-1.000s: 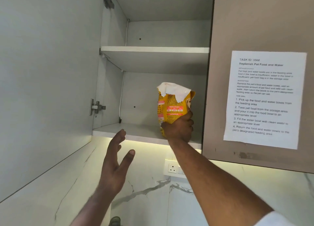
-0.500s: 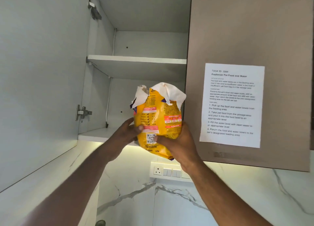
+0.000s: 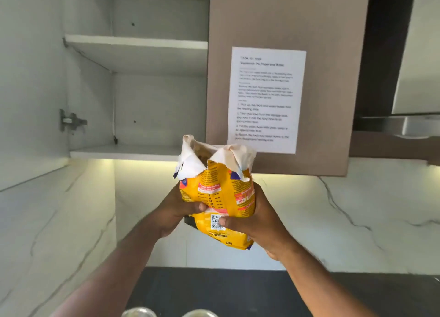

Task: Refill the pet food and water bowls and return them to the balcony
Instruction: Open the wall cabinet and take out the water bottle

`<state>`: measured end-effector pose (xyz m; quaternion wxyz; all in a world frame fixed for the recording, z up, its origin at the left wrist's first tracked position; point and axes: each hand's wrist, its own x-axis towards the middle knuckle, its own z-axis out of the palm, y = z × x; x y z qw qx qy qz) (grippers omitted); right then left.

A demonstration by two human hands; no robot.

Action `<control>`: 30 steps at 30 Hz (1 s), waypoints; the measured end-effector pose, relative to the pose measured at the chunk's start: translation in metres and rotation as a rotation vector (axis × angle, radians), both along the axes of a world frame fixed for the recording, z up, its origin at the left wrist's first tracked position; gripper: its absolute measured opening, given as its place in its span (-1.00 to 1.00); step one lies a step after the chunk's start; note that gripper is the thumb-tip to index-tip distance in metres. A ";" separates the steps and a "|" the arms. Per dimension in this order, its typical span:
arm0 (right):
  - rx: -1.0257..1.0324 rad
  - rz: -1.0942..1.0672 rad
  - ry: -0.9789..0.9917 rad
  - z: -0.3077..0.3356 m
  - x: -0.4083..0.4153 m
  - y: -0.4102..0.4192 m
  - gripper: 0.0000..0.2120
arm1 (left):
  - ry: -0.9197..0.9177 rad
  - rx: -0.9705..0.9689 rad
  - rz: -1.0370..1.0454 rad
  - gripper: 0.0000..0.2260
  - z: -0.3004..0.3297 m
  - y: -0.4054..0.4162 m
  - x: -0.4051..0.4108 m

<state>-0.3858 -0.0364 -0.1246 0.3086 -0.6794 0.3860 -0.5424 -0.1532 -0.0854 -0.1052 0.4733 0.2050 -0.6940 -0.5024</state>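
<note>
Below an open wall cabinet [image 3: 135, 90], both hands hold a torn-open yellow pet food bag [image 3: 217, 197] upright in mid-air. Left hand [image 3: 177, 213] wraps its left side; right hand [image 3: 256, 217] grips its right, thumb across the front.

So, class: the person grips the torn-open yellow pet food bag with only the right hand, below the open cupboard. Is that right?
Not quite. The head view shows both hands on the yellow pet food bag: the left hand and the right hand each grip it. The rest is right.
</note>
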 end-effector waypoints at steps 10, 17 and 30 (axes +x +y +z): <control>0.187 -0.257 0.053 -0.143 -0.079 0.046 -0.05 | -0.272 0.248 -0.048 -0.41 -0.141 0.001 -0.084; 0.291 -0.331 0.026 -0.246 -0.108 0.053 0.07 | -0.524 0.290 -0.060 -0.18 -0.245 -0.039 -0.123; 0.554 -0.459 0.074 -0.354 -0.117 0.004 -0.03 | -0.673 0.370 -0.166 -0.53 -0.357 -0.101 -0.163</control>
